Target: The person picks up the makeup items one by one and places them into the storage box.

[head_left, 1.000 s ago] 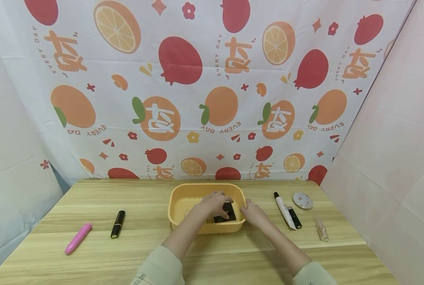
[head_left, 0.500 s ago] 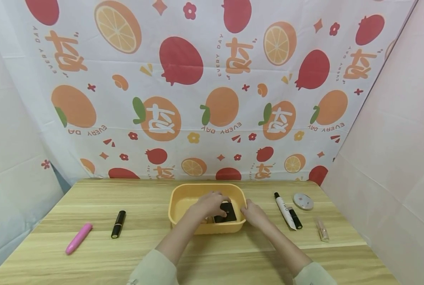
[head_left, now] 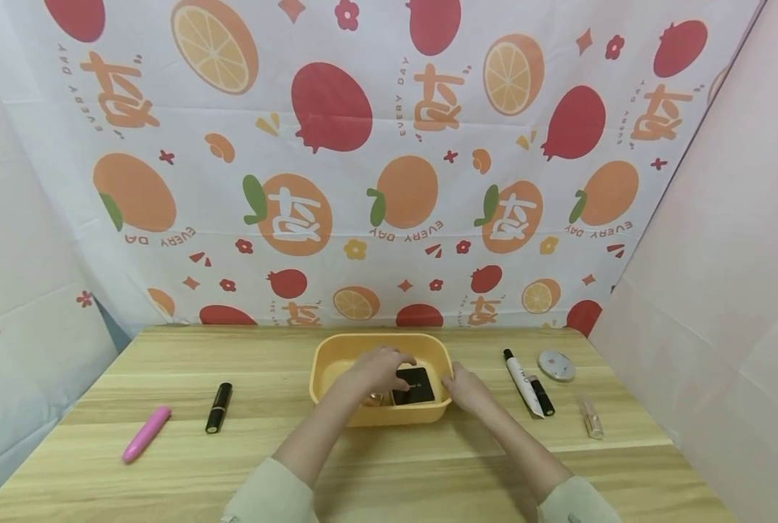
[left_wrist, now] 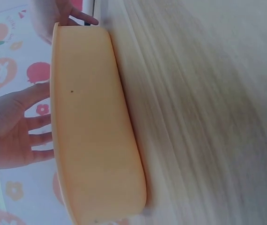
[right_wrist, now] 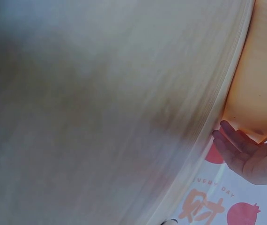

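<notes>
A yellow plastic basin (head_left: pixel 336 343) stands at the middle of the wooden table. Inside it, at the right front, lies a flat black square case (head_left: pixel 415 386) with small lettering. My left hand (head_left: pixel 374 370) reaches over the basin just left of the case, fingers spread and loosely bent, holding nothing. In the left wrist view, those fingers (left_wrist: pixel 40 123) dip behind the basin's rim. Under the left wrist a small gold-coloured item (head_left: pixel 373 399) partly shows. My right hand (head_left: pixel 466 388) holds the basin's right end, thumb at the rim and fingers along the outside wall (right_wrist: pixel 257 93).
To the left lie a pink tube (head_left: pixel 147 434) and a black cosmetic stick (head_left: pixel 219 408). On the right are a white tube with a black cap (head_left: pixel 523 383), a black stick (head_left: pixel 542 396), a round silver compact (head_left: pixel 556 365) and a clear pinkish lipstick (head_left: pixel 591 418).
My left hand has drawn up and left off the black case, which shows more fully. The right hand stays at the basin's end.
</notes>
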`<act>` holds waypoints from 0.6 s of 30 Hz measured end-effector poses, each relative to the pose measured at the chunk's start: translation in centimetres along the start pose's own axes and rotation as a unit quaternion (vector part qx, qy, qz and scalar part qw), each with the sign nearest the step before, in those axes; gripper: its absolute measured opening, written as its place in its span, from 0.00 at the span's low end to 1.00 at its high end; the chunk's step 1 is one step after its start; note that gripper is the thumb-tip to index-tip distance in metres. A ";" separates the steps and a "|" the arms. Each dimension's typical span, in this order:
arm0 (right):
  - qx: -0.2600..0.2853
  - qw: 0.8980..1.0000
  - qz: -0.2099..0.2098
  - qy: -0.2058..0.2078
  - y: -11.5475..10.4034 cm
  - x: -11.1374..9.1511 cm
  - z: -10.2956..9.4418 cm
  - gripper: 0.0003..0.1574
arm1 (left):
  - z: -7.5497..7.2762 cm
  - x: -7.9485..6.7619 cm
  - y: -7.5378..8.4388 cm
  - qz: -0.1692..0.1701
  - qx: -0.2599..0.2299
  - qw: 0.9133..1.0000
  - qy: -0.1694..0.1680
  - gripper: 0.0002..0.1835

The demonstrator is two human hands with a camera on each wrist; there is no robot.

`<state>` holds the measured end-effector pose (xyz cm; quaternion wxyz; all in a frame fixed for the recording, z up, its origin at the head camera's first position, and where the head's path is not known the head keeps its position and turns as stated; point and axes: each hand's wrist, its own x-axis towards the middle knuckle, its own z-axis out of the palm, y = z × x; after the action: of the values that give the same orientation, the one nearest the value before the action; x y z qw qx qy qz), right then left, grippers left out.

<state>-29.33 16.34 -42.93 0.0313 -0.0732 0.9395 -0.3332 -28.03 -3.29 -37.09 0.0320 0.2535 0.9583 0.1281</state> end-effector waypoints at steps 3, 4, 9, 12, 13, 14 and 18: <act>-0.003 1.000 0.002 0.000 0.0 0.1 0.1 0.26 | -0.4 -0.4 -0.1 0.001 0.001 1.000 0.003 0.22; -0.003 1.000 0.003 -0.001 0.0 0.1 0.0 0.26 | -0.5 -0.5 0.0 0.002 0.002 1.000 0.004 0.23; 0.005 1.000 0.004 -0.006 -0.1 0.1 -0.1 0.27 | -1.0 -0.8 -0.2 0.003 0.008 1.000 0.010 0.24; 0.007 1.000 0.002 -0.006 0.0 0.0 -0.2 0.26 | -0.9 -1.0 -0.4 0.010 0.011 1.000 0.016 0.23; 0.008 1.000 0.003 -0.006 0.0 0.0 -0.1 0.26 | -0.9 -1.0 -0.5 0.012 0.011 1.000 0.017 0.23; 0.007 1.000 0.004 -0.006 0.0 0.0 -0.2 0.26 | -0.8 -1.1 -0.6 0.014 0.010 1.000 0.018 0.23; 0.003 1.000 0.006 -0.006 -0.1 0.0 -0.1 0.26 | -0.8 -1.3 -0.9 0.015 0.006 1.000 0.020 0.23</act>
<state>-29.31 16.36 -42.81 0.0391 -0.0692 0.9386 -0.3357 -27.40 -4.85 -36.55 0.0097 0.2659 0.9554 0.1281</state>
